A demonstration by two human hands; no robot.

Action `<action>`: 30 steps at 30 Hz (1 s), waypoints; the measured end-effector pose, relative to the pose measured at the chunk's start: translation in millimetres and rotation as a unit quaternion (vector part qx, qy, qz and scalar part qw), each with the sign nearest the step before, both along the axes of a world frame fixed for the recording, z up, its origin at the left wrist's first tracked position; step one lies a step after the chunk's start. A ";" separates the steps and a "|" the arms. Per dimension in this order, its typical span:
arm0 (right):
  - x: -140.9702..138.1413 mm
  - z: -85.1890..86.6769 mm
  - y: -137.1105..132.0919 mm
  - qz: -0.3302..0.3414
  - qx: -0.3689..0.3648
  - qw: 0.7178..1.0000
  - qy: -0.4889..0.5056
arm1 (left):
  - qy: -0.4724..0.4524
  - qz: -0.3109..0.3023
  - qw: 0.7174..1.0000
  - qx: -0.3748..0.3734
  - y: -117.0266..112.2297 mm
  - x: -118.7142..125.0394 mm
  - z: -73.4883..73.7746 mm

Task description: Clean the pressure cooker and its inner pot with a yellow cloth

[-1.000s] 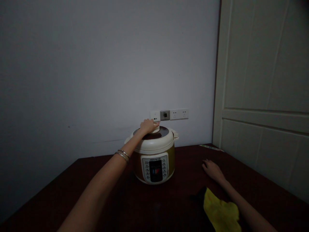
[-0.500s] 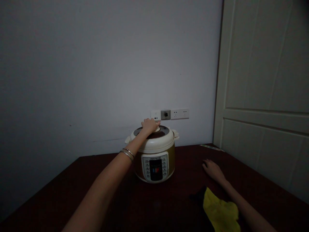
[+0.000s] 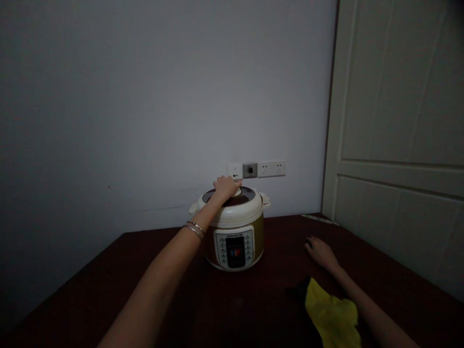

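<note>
An electric pressure cooker (image 3: 258, 232) with a white lid rim, gold sides and a front button panel stands upright on the dark red table. My left hand (image 3: 225, 187) is closed over the knob (image 3: 238, 192) on top of its lid, and two bracelets circle that wrist. The lid sits on the pot. Off to the right, my right hand (image 3: 321, 252) rests on the tabletop, fingers loosely extended and holding nothing. Beside my right forearm lies a crumpled yellow and black cloth (image 3: 331, 311).
The dark red table (image 3: 224, 309) runs back to a pale wall. Sockets and a switch (image 3: 271, 168) are on the wall behind the cooker. A light panelled door (image 3: 398, 121) rises along the right. A thin flat strip (image 3: 319, 219) lies at the table's back right edge.
The camera view has shifted slightly. My left hand stays on the lid knob, and my right hand remains on the table.
</note>
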State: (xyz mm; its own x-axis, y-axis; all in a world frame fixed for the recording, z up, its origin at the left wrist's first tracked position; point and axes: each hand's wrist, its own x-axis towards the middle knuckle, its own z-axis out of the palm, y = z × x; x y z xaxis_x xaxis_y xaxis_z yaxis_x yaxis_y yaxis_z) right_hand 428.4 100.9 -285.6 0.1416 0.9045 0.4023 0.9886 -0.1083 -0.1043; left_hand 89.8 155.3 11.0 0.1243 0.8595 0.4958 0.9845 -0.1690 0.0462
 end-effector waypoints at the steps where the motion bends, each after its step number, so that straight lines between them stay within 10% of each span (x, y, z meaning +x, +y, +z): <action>1: -0.1 0.4 -0.2 -0.001 0.000 1.000 -0.001 | 0.000 -0.001 1.000 0.002 -0.1 -0.1 -0.2; 30: -5.7 8.3 -3.9 -0.038 -0.044 0.998 0.018 | 0.026 -0.028 0.999 -0.035 5.6 -6.4 3.5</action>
State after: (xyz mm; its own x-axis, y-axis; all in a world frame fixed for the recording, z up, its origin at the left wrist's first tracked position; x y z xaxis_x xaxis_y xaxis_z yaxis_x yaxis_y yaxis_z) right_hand 422.6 97.1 -277.3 0.2240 0.9220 0.3159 0.9730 -0.1933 -0.1258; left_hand 83.4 160.9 14.5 0.1974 0.8827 0.4265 0.9750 -0.2221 0.0084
